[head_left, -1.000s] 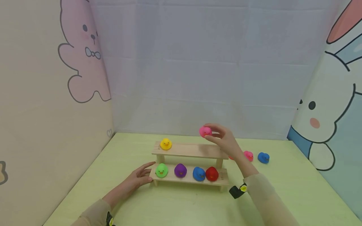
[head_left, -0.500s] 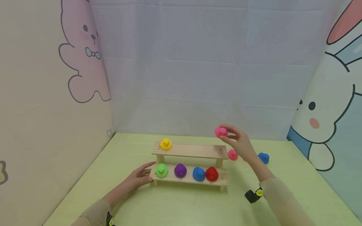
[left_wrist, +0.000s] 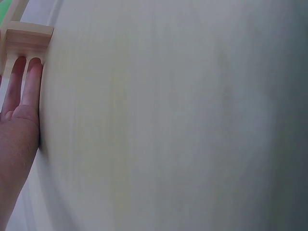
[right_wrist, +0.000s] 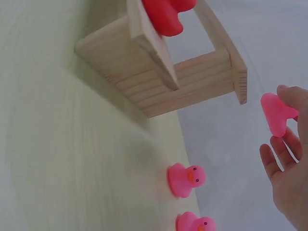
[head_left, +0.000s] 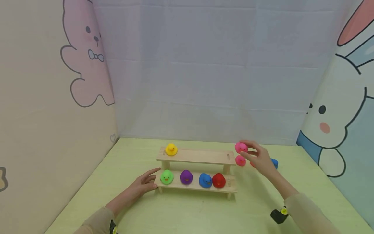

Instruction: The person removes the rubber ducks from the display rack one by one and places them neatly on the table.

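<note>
My right hand (head_left: 261, 160) pinches a pink rubber duck (head_left: 241, 147) between thumb and fingers, just past the right end of the two-step wooden stand (head_left: 201, 155). In the right wrist view the held pink duck is above table level. A yellow duck (head_left: 171, 149) sits at the left of the upper step. Along the lower step stand a green duck (head_left: 167, 177), a purple duck (head_left: 186, 177), a blue duck (head_left: 205, 180) and a red duck (head_left: 218, 180). My left hand (head_left: 143, 185) rests beside the stand's left end, extended fingers against it.
On the table (head_left: 175, 211), right of the stand, sits a pink duck (head_left: 240, 160). Another pink duck (head_left: 253, 163) and a blue duck (head_left: 275, 163) are partly hidden behind my right hand. A white cloth (head_left: 204, 71) hangs at the back, with printed side panels.
My right hand has carried the pink duck rightward from over the upper step to beyond the stand's right end, and lately lower. The left hand and the stand have stayed still.
</note>
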The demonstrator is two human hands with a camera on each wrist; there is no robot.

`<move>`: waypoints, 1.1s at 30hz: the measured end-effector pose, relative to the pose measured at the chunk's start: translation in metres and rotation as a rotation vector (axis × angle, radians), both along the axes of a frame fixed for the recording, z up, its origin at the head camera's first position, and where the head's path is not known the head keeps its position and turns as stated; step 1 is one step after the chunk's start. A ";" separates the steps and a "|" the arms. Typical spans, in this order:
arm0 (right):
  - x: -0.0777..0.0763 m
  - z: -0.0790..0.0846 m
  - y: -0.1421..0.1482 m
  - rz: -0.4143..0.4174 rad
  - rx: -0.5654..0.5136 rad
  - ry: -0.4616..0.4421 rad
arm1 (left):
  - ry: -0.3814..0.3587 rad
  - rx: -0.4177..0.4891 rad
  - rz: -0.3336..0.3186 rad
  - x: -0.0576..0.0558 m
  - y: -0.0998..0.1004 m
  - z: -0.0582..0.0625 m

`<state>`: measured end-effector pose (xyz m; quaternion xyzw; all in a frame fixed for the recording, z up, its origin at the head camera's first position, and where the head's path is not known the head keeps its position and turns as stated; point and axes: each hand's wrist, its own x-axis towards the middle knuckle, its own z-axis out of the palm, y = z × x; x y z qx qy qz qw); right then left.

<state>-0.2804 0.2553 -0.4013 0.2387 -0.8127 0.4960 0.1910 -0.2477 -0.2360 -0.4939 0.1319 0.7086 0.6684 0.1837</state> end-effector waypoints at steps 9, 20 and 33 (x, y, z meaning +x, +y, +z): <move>0.011 -0.032 0.018 -0.039 0.106 -0.104 | -0.017 -0.003 0.004 0.000 0.000 -0.001; 0.022 -0.060 0.024 0.045 0.183 -0.144 | -0.017 -0.003 0.008 0.001 0.000 0.000; 0.027 -0.084 0.035 0.176 0.143 -0.249 | -0.007 0.000 0.009 -0.001 0.000 -0.001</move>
